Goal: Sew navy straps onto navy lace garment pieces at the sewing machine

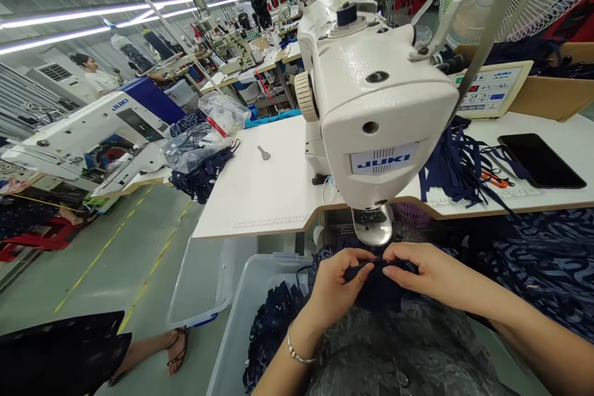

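Both my hands pinch a dark navy fabric piece (378, 288) just below the sewing machine's metal arm end (372, 226). My left hand (334, 288), with a bracelet at the wrist, grips its left end with closed fingers. My right hand (424, 272) pinches the right end. The white JUKI sewing machine (371, 99) towers right above them. More dark patterned fabric (542, 266) spreads to the right and over my lap.
A clear plastic bin (241, 322) with dark fabric sits low left, another bin (204, 284) beside it. On the white table (264, 198) lie navy strips (457, 167), a black phone (541, 161), a control panel (492, 90), a plastic bag (204, 136). A person's sandalled foot (176, 349) is at left.
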`<state>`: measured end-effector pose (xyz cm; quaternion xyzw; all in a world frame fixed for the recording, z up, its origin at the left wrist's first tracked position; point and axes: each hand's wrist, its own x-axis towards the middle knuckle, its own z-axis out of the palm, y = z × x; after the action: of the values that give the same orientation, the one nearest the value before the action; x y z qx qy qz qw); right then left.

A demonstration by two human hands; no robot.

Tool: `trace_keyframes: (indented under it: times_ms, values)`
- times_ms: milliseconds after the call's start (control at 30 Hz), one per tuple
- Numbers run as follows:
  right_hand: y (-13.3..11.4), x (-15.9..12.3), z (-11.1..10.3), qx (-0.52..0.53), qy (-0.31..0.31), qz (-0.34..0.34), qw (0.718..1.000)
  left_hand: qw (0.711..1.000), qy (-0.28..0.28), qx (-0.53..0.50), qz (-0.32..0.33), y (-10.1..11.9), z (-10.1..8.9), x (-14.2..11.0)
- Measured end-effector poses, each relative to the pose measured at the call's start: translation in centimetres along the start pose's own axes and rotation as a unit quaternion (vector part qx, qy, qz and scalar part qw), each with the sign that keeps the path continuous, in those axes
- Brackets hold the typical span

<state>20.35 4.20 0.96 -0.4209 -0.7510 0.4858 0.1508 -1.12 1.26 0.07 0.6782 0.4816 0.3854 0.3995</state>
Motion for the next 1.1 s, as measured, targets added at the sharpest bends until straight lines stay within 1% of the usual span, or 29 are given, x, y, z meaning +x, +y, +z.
trace_keyframes:
  times_ms: [133,233,333,400,567,800,867,933,1000,1100]
  values:
    - [-0.2,0.0,-0.2,-0.004,-0.002,-0.001,1.0,1.0,0.016,0.001,0.009,0.2,0.0,0.1]
    - [-0.6,0.0,-0.8,0.005,-0.018,0.002,1.0,0.999,0.031,0.001,0.012,0.4,-0.1,0.2]
    - [-0.9,-0.1,-1.4,0.035,-0.046,0.006,0.998,0.999,0.044,-0.01,-0.003,0.3,-0.2,0.2]
    - [-1.0,-0.1,-1.6,0.052,-0.053,-0.001,0.997,0.998,0.048,-0.03,-0.017,0.3,-0.3,0.3]
    - [-1.2,0.0,-1.4,0.035,-0.029,0.006,0.999,0.997,0.042,-0.057,-0.03,0.1,-0.2,0.6]
    - [-1.1,-0.1,-0.8,0.016,-0.011,-0.005,1.0,0.997,0.051,-0.057,-0.034,0.1,-0.1,0.3]
    - [-1.2,-0.2,-0.9,0.007,-0.01,-0.013,1.0,0.998,0.017,-0.051,-0.028,0.5,-0.4,0.1]
    - [-1.3,-0.3,-1.0,-0.004,-0.008,-0.023,1.0,0.998,-0.046,-0.025,-0.027,1.2,-0.8,0.1]
    - [-1.4,-0.3,-1.2,-0.01,-0.009,-0.031,0.999,0.994,-0.096,0.015,-0.044,1.9,-1.1,0.2]
    - [-1.2,-0.2,-1.0,-0.022,-0.013,-0.036,0.999,0.987,-0.128,0.057,-0.084,2.6,-1.2,0.4]
